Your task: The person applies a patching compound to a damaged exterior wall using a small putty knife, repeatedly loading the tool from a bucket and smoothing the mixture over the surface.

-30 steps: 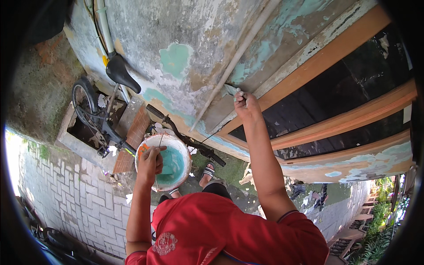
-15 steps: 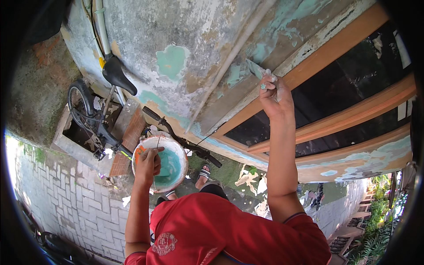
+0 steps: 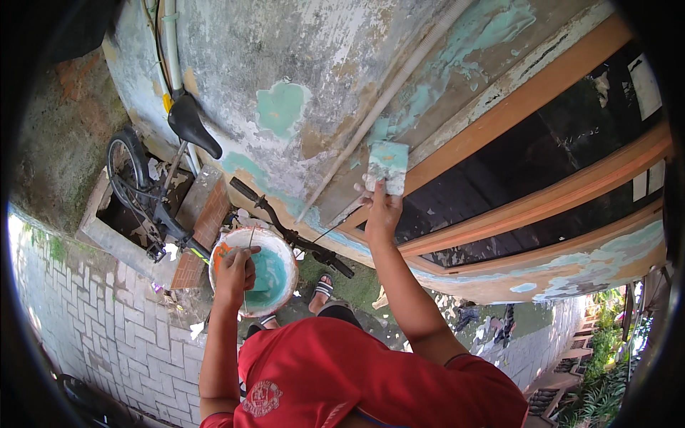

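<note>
My right hand (image 3: 384, 205) holds a square spreading blade (image 3: 388, 160) smeared with pale teal paste, its flat face toward me. It is in front of a wall strip (image 3: 457, 64) streaked with the same paste, beside a wooden window frame (image 3: 535, 58). Lower left, my left hand (image 3: 235, 272) grips the thin wire handle (image 3: 252, 235) of a white bucket (image 3: 290, 274) with teal paste (image 3: 275, 271) inside, holding it at the height of my waist.
A bicycle (image 3: 191, 125) leans by the wall behind the bucket, its handlebar (image 3: 267, 210) reaching past it. Left are a concrete trough (image 3: 107, 228) and paving (image 3: 114, 328). A pipe (image 3: 342, 157) crosses the wall. Plants (image 3: 606, 364) and paint flakes lie rightward. My sandalled foot (image 3: 320, 296) shows below.
My right hand rose rightward along the strip, then came back down and left, with the blade turned flat toward me. My left hand and the bucket have shifted slightly left.
</note>
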The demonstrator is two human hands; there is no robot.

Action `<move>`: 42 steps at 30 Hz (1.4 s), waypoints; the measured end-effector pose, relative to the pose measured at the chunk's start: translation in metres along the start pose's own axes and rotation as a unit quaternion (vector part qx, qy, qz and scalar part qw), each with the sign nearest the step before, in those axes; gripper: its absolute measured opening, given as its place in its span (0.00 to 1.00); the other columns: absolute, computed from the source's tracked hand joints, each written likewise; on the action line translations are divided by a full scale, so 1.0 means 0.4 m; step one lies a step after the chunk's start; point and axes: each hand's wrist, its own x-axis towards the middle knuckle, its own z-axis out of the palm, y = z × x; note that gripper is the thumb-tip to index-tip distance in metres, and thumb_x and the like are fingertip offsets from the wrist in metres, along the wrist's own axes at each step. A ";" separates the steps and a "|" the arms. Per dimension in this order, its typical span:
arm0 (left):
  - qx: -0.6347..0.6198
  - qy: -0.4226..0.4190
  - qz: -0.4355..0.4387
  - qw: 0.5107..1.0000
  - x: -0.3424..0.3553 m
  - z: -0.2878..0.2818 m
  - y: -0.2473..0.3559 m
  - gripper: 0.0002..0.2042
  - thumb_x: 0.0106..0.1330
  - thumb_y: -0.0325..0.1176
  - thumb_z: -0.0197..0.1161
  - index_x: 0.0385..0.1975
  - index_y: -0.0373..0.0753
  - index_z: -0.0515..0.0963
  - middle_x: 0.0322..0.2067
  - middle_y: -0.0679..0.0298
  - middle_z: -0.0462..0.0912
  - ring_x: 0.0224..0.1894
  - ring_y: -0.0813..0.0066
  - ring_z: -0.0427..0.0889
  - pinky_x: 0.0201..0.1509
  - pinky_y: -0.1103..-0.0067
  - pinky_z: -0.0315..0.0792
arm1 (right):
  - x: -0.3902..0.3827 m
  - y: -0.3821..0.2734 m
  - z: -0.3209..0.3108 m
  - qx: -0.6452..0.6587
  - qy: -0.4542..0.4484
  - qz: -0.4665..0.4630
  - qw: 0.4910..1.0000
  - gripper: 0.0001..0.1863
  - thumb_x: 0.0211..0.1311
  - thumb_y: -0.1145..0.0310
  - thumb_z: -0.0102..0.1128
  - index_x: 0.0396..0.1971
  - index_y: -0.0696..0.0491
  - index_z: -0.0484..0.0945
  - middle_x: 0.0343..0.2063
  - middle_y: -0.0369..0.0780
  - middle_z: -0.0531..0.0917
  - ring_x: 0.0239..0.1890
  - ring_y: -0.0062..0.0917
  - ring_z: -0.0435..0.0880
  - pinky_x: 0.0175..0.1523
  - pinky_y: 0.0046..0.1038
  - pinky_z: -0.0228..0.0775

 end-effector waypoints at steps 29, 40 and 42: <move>0.023 0.034 0.003 0.999 -0.082 -0.024 0.001 0.16 0.72 0.35 0.47 0.49 0.28 0.73 0.15 0.77 0.57 0.12 0.89 0.52 0.14 0.85 0.47 | 0.058 0.298 -0.049 0.103 0.103 0.116 0.983 0.17 0.70 0.66 0.57 0.55 0.52 0.68 0.40 0.42 0.82 0.35 0.32 0.86 0.37 0.30 0.79; 0.001 0.038 0.001 0.999 -0.089 -0.039 -0.023 0.18 0.73 0.36 0.47 0.51 0.27 0.72 0.15 0.76 0.57 0.12 0.89 0.53 0.14 0.84 0.47 | 0.006 0.343 -0.207 -0.089 -0.024 0.035 0.995 0.17 0.70 0.68 0.56 0.54 0.60 0.69 0.39 0.43 0.83 0.30 0.25 0.86 0.27 0.23 0.75; 0.002 0.040 0.004 0.999 -0.092 -0.041 -0.025 0.18 0.73 0.36 0.47 0.51 0.27 0.72 0.15 0.76 0.58 0.12 0.89 0.53 0.14 0.84 0.47 | 0.040 0.318 -0.195 -0.117 -0.032 0.001 0.993 0.17 0.70 0.68 0.56 0.52 0.60 0.71 0.39 0.42 0.83 0.30 0.22 0.85 0.27 0.23 0.75</move>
